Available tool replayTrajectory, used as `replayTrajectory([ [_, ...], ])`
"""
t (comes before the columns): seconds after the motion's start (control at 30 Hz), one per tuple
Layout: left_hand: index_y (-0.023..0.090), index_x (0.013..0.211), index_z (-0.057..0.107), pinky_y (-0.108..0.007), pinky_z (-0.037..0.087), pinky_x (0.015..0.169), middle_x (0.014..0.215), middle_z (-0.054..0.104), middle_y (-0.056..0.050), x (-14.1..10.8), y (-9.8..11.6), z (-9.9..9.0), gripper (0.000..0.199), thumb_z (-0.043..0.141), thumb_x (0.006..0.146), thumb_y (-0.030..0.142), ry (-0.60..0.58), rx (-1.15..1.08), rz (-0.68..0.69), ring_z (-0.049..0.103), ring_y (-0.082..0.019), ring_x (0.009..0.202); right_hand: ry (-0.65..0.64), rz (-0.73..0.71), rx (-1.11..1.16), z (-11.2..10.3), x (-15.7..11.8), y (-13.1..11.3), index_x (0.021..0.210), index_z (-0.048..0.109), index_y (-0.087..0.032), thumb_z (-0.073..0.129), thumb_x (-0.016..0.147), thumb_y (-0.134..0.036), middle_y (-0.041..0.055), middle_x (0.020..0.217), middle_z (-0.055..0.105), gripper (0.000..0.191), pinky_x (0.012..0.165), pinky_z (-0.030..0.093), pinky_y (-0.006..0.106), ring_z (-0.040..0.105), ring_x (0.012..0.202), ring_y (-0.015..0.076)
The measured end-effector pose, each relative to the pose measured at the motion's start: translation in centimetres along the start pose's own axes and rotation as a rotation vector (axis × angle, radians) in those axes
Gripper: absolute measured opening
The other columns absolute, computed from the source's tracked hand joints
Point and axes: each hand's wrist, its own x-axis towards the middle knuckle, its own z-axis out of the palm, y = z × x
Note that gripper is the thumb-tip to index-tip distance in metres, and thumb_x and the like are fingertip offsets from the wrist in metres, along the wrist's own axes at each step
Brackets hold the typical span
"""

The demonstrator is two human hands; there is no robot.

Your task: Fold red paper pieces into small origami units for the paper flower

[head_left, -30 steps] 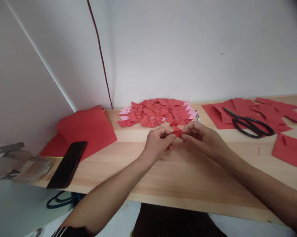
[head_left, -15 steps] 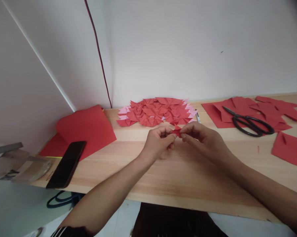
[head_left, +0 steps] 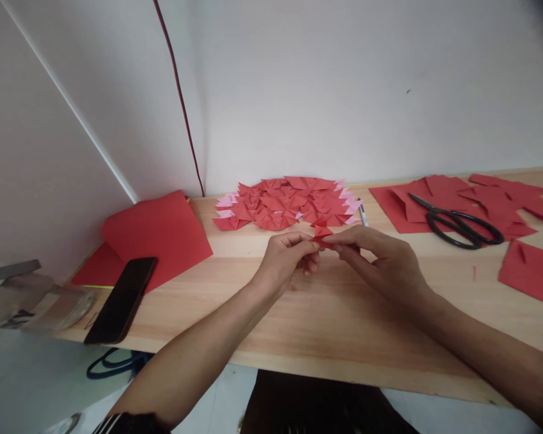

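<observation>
A small piece of folded red paper (head_left: 322, 232) is held above the wooden table (head_left: 298, 325). My left hand (head_left: 288, 256) pinches its left side between thumb and fingers. From the right, my right hand (head_left: 375, 256) grips the other side with thumb and forefinger. The paper's upper part stands up with creased edges, and its lower part is partly hidden by my fingers. Just behind it lies a heap of folded red and pink paper pieces (head_left: 280, 202), overlapping one another, with pointed corners.
Black-handled scissors (head_left: 463, 226) lie on red paper sheets (head_left: 398, 223) at the right. A red paper square (head_left: 527, 271) is nearer me. A marker (head_left: 363, 213) rests beside the heap. At the left are large red sheets (head_left: 158, 235), a black phone (head_left: 122, 300) and a clear container (head_left: 56, 307).
The red paper's upper part now stands taller and looks more spread. My right hand's fingers have shifted and lie straighter along its right side. Both hands still hold it.
</observation>
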Motion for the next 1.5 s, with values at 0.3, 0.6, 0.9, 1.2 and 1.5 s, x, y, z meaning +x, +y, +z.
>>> replayTrajectory([
  [0.3,0.009,0.068,0.061,-0.018,0.035,0.040,0.056,0.058,-0.001,-0.07,0.31,-0.20,0.008,0.062,0.071,0.017,-0.044,-0.082,-0.095,0.051,-0.007,0.043,-0.010,-0.089,0.018,-0.24,0.14,0.17,0.099,0.067,-0.026,0.055,0.086,-0.016,0.0015,0.087,0.068,0.020,0.067,0.049,0.029,0.063,0.078,0.0154],
  [0.6,0.011,0.069,0.057,-0.018,0.037,0.042,0.058,0.058,0.000,0.17,0.73,-0.50,0.009,0.063,0.071,0.017,-0.142,-0.138,-0.194,0.053,-0.007,0.045,-0.015,-0.061,0.008,-0.42,0.12,-0.05,0.096,0.068,-0.028,0.055,0.087,-0.019,0.0000,0.082,0.068,0.018,0.067,0.050,0.029,0.064,0.076,0.0152],
  [0.9,0.011,0.068,0.059,-0.018,0.038,0.043,0.056,0.056,0.001,-0.12,0.53,-0.05,0.007,0.058,0.072,0.017,-0.014,0.161,0.027,0.050,-0.006,0.044,-0.098,0.118,0.068,-0.10,0.01,-0.05,0.100,0.068,-0.027,0.054,0.088,-0.031,0.0025,0.088,0.070,0.019,0.067,0.050,0.031,0.065,0.077,0.0172],
  [1.2,0.010,0.071,0.059,-0.017,0.039,0.042,0.059,0.059,-0.001,0.17,0.19,-0.40,0.007,0.061,0.072,0.017,-0.061,0.002,-0.093,0.053,-0.006,0.045,-0.102,0.112,0.096,-0.08,0.03,0.00,0.100,0.069,-0.027,0.054,0.088,-0.028,0.0013,0.086,0.068,0.019,0.064,0.049,0.029,0.063,0.074,0.0152],
  [1.5,0.008,0.072,0.061,-0.017,0.040,0.045,0.061,0.060,-0.002,0.20,0.64,-0.88,0.009,0.065,0.071,0.015,-0.139,-0.110,-0.197,0.055,-0.007,0.048,-0.124,0.053,0.046,-0.23,0.00,0.03,0.101,0.069,-0.029,0.053,0.089,-0.026,0.0017,0.086,0.069,0.020,0.066,0.049,0.029,0.064,0.076,0.0158],
])
